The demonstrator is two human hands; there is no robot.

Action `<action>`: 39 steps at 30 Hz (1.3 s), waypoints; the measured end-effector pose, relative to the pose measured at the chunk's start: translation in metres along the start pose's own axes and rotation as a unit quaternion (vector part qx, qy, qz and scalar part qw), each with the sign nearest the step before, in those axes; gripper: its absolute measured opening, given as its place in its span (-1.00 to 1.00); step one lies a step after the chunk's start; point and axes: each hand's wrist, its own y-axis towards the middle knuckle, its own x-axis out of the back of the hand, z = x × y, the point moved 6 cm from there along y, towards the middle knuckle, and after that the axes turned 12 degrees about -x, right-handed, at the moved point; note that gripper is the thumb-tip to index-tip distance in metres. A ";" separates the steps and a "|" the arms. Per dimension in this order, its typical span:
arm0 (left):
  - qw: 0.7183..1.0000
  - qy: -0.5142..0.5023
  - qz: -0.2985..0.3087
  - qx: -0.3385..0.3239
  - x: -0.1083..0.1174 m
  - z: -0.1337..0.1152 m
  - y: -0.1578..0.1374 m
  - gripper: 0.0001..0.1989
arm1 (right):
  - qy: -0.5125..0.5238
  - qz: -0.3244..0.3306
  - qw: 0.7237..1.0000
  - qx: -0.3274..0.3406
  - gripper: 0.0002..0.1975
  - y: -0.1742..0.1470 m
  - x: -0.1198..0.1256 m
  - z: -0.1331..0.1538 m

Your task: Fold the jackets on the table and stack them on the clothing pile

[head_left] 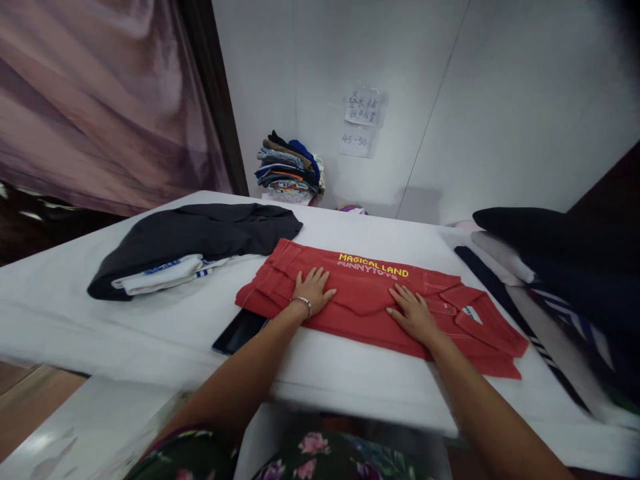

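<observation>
A red collared shirt (360,317) lies folded lengthwise on the white table, its yellow and white lettering along the far side and its collar toward the right. My left hand (314,292) rests flat on the left part of the shirt, fingers spread, a bracelet at the wrist. Flat on the cloth right of the middle is my right hand (413,313), fingers apart. Neither hand grips anything. Under the shirt's left end a dark flat item (240,332) sticks out; what it is I cannot make out.
A dark garment (200,233) lies over a white one (165,275) at the left. Several folded clothes (575,300) are heaped at the right. A clothes stack (290,167) stands by the wall, near handwritten paper signs (363,107). The white table's front edge (350,403) is close to me.
</observation>
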 end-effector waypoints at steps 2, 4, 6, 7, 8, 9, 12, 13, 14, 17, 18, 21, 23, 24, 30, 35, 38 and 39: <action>1.000 0.001 -0.001 0.002 0.001 0.000 0.000 -0.37 | 0.015 0.006 1.000 -0.011 -0.41 -0.001 0.002 0.001; 1.000 0.002 -0.003 0.004 0.001 -0.001 0.001 -0.37 | 0.037 0.015 0.999 -0.028 -0.41 0.000 0.006 0.004; 1.000 0.005 -0.006 0.005 0.001 -0.002 0.002 -0.38 | 0.061 0.023 0.997 -0.035 -0.43 0.002 0.012 0.012; 1.000 0.005 -0.007 0.005 0.001 -0.002 0.002 -0.38 | 0.071 0.025 0.997 -0.030 -0.43 0.004 0.016 0.019; 1.000 0.006 -0.008 0.005 0.001 -0.002 0.002 -0.38 | 0.079 0.026 0.996 -0.019 -0.44 0.007 0.020 0.028; 1.000 0.006 -0.010 0.005 0.001 -0.002 0.002 -0.38 | 0.084 0.025 0.996 -0.004 -0.44 0.011 0.024 0.037; 1.000 0.002 -0.010 0.005 0.002 -0.002 0.002 -0.37 | 0.087 0.027 0.995 0.036 -0.41 0.027 0.030 0.065; 1.000 0.000 -0.009 0.005 0.002 -0.001 0.002 -0.37 | 0.083 0.033 0.995 0.042 -0.40 0.033 0.029 0.072; 1.000 -0.002 -0.007 0.005 0.002 -0.001 0.002 -0.37 | 0.075 0.042 0.995 0.042 -0.39 0.039 0.025 0.076; 1.000 -0.007 -0.009 0.005 0.001 0.001 0.002 -0.38 | 0.052 0.081 0.995 0.013 -0.35 0.052 0.009 0.076; 1.000 -0.008 -0.012 0.005 0.001 0.001 0.002 -0.38 | 0.048 0.087 0.995 0.003 -0.34 0.054 0.004 0.073; 1.000 -0.010 -0.018 0.004 0.001 0.001 0.001 -0.39 | 0.050 0.071 0.996 -0.006 -0.35 0.054 -0.003 0.066; 1.000 -0.009 -0.021 0.003 0.001 0.001 0.001 -0.39 | 0.052 0.057 0.997 -0.004 -0.36 0.051 -0.002 0.064; 1.000 -0.008 -0.021 0.003 0.002 0.001 0.001 -0.39 | 0.054 0.054 0.997 -0.003 -0.37 0.050 -0.002 0.064; 1.000 0.009 -0.021 0.004 0.002 0.003 0.003 -0.40 | 0.078 0.037 0.996 0.011 -0.35 0.049 -0.001 0.067; 0.999 0.027 -0.021 0.007 0.001 0.005 0.005 -0.39 | 0.126 0.040 0.991 0.022 -0.39 0.054 0.005 0.060; 0.999 0.032 -0.018 0.007 0.001 0.005 0.005 -0.40 | 0.140 -0.014 0.990 -0.027 -0.45 0.059 0.025 0.024; 0.999 0.032 -0.018 0.006 0.001 0.006 0.005 -0.40 | 0.123 -0.032 0.990 -0.056 -0.46 0.060 0.031 0.006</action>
